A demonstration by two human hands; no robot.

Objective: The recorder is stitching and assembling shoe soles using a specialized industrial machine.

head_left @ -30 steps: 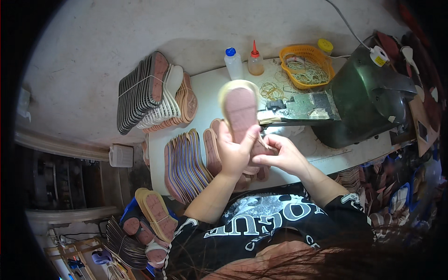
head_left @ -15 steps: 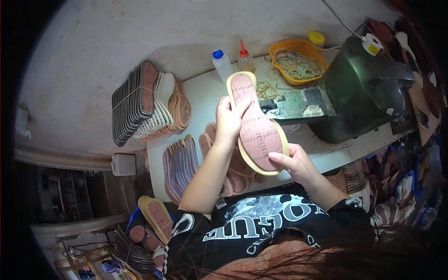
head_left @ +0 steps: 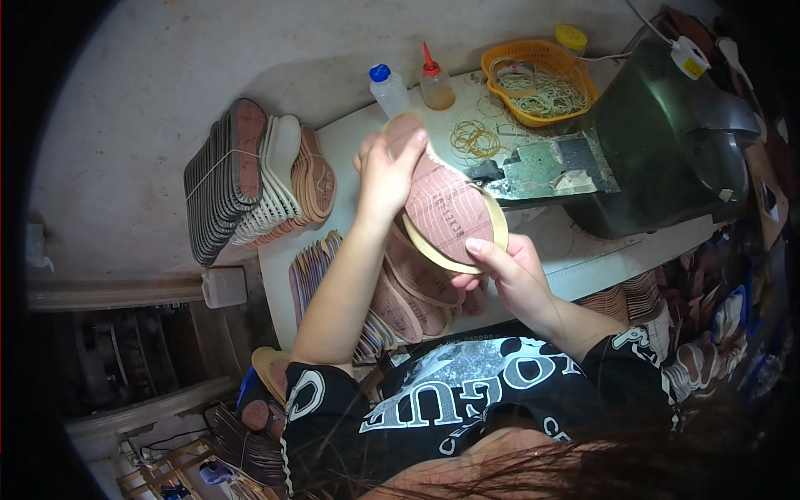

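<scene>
I hold one shoe insole flat above the white table; it is reddish-brown with a cream rim. My left hand grips its far end, near the heel. My right hand grips its near, wider end with the thumb on top. Under the insole lie several more reddish insoles, fanned out on the table in front of me.
A banded stack of insoles stands on edge at the table's left. Two squeeze bottles, an orange basket of rubber bands, loose rubber bands and a dark green machine are at the back right. More insoles lie below on the left.
The insole has come down and toward me, from upright a second ago to lying flat between both hands. My right hand moved from under it to its near end.
</scene>
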